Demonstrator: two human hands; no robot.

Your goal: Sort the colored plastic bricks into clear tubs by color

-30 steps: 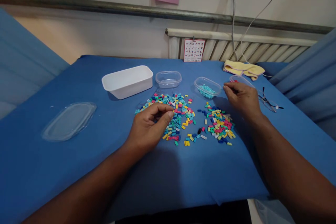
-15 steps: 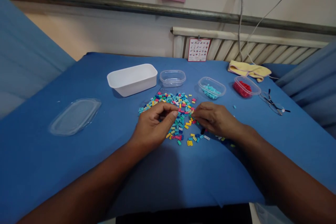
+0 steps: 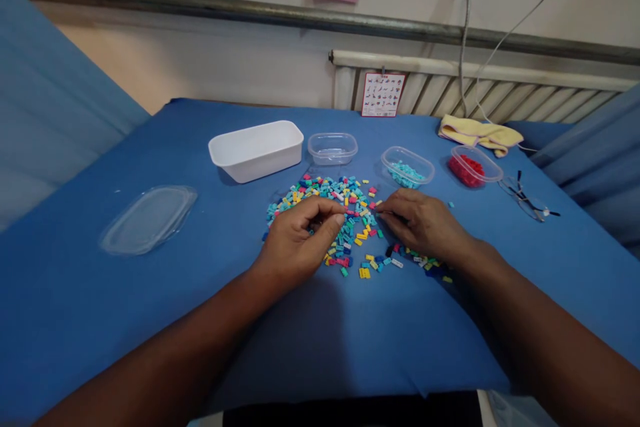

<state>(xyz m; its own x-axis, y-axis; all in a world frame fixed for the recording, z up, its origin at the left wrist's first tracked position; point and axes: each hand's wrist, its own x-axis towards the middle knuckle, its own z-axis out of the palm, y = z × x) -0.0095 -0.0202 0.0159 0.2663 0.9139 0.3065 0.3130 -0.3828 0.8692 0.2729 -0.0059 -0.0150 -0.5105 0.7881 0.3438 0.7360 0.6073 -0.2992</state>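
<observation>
A loose pile of small toy building bricks (image 3: 349, 240), in turquoise, yellow, pink, white and blue, lies on the blue cloth. My left hand (image 3: 303, 233) is over the pile's left side, thumb and forefinger tips pinched together; whatever is between them is too small to make out. Across from it, my right hand (image 3: 423, 220) is closed in a pinch at the pile's right edge, fingertips close to a few pink and yellow bricks. Anything in that pinch is hidden. More bricks (image 3: 425, 261) lie partly beneath the right wrist.
Behind the pile stand a white tub (image 3: 256, 159), a clear container (image 3: 333, 155), one with turquoise bricks (image 3: 406, 173) and one with red bricks (image 3: 470, 168). Clear lids (image 3: 150, 220) lie left. Glasses (image 3: 527, 199) and a yellow cloth (image 3: 480, 133) are at right.
My right hand has shifted slightly right, away from the left hand, showing more bricks beneath its wrist. My left hand keeps its pinch over the pile. The whole view has shifted slightly.
</observation>
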